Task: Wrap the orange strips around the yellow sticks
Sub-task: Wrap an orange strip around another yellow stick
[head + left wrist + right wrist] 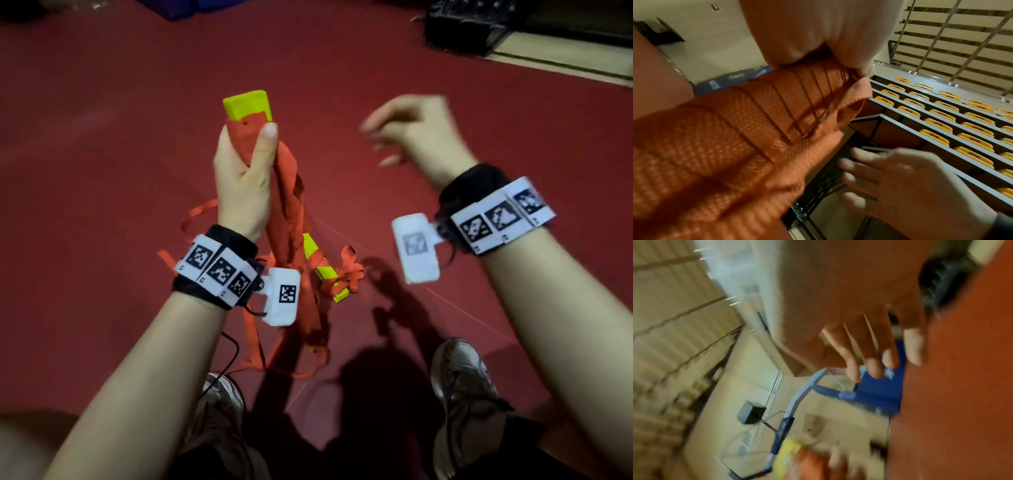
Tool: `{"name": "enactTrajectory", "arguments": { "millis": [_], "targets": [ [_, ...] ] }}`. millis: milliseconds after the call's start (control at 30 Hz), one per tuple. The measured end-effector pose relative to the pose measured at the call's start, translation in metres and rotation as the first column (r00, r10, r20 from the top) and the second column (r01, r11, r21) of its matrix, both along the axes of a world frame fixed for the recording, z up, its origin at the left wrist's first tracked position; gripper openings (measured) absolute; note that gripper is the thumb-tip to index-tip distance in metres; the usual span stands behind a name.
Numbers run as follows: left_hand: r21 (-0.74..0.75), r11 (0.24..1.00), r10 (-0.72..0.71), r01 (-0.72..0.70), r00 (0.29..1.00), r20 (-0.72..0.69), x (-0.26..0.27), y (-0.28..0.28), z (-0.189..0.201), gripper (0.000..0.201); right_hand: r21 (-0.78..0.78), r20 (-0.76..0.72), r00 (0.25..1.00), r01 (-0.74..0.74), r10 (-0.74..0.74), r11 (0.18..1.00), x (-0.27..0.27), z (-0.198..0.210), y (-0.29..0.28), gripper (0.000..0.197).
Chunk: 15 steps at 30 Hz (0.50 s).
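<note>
Head view: left hand (245, 178) is clamped around the yellow stick (248, 104), thumb pinning the orange strip (291, 219) near the top, held up over the red floor (102, 120). Loose webbing dangles down. Right hand (414, 133) hovers beside it, fingers relaxed, holding nothing. A second wrapped stick (325, 270) lies on the floor below.

Left wrist view: the strip is woven, soft, floppy, probably light; I'd pinch the free tail close to the stick.

Right wrist view: blurry, loose fingers (873, 363).

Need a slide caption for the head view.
Left hand grips an orange-wrapped yellow stick; right hand hovers empty.
</note>
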<state>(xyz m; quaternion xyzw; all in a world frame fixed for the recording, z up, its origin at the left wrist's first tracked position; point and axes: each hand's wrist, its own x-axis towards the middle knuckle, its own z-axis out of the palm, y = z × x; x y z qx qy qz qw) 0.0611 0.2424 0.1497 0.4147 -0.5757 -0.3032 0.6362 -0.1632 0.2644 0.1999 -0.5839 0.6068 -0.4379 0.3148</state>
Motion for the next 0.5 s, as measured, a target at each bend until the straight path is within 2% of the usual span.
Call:
{"name": "enactTrajectory", "arguments": {
  "millis": [33, 67, 133, 200, 267, 333, 400, 467, 500],
  "targets": [
    [-0.014, 1.0, 0.005, -0.005, 1.0, 0.016, -0.003, 0.001, 0.002, 0.024, 0.089, 0.073, 0.98, -0.191, 0.185, 0.978, 0.019, -0.01, 0.005, 0.01],
    [-0.032, 0.999, 0.01, -0.009, 0.999, 0.037, -0.006, 0.002, 0.003, 0.023, 0.152, 0.078, 0.947, -0.32, 0.312, 0.935, 0.038, -0.019, 0.011, 0.012],
    [-0.052, 0.999, 0.015, -0.011, 0.997, 0.073, -0.008, 0.002, 0.006, 0.022, 0.195, -0.038, 0.919, -0.379, 0.393, 0.904, 0.064, -0.037, 0.018, 0.025],
    [-0.067, 0.998, 0.022, -0.016, 0.995, 0.097, -0.006, 0.002, 0.008, 0.021, 0.153, -0.248, 0.909, -0.304, 0.335, 0.94, 0.075, -0.055, 0.018, 0.024],
    [-0.087, 0.996, 0.026, -0.016, 0.994, 0.108, -0.002, 0.002, 0.01, 0.019, 0.13, -0.337, 0.905, -0.23, 0.261, 0.965, 0.079, -0.072, 0.018, 0.014],
    [-0.112, 0.993, 0.03, -0.019, 0.995, 0.096, 0.004, 0.002, 0.014, 0.017, 0.209, -0.32, 0.922, -0.158, 0.22, 0.965, 0.075, -0.093, 0.016, 0.014],
    [-0.131, 0.991, 0.046, -0.036, 0.996, 0.075, 0.012, 0.0, 0.018, 0.014, 0.329, -0.376, 0.905, -0.069, 0.197, 0.942, 0.06, -0.12, 0.01, 0.011],
    [-0.132, 0.99, 0.057, -0.052, 0.998, 0.031, 0.02, -0.002, 0.023, 0.013, 0.455, -0.476, 0.857, 0.045, 0.201, 0.889, 0.039, -0.142, 0.006, 0.012],
    [-0.129, 0.99, 0.055, -0.053, 0.998, 0.007, 0.023, -0.002, 0.025, 0.015, 0.504, -0.476, 0.859, 0.093, 0.186, 0.859, 0.028, -0.154, 0.005, 0.013]
  ]
}}
